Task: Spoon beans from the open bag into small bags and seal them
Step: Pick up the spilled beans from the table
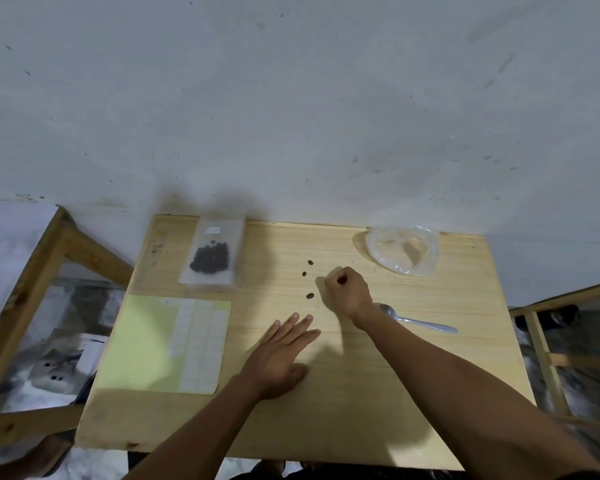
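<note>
Small clear bag (212, 252): flat, dark beans clustered inside. Loose brown beans (310, 295) on wooden table (361, 393). Right hand (347, 289) fisted, contents unclear; left hand (281, 355) flat, empty.

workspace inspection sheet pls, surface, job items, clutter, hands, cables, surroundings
Surface: pale wooden table set against a grey wall.
Job's things: small clear plastic bag of dark beans, far left; crumpled clear open bag, far right, looks nearly empty; metal spoon lying by the right wrist; three loose brown beans on the wood.
Clutter: yellow-green sheet of white labels, left.
Hands: left hand flat, open, on the table; right hand closed, apparently pinching a bean.
Cables: nothing seen.
Surroundings: wooden frames on both sides.
</note>
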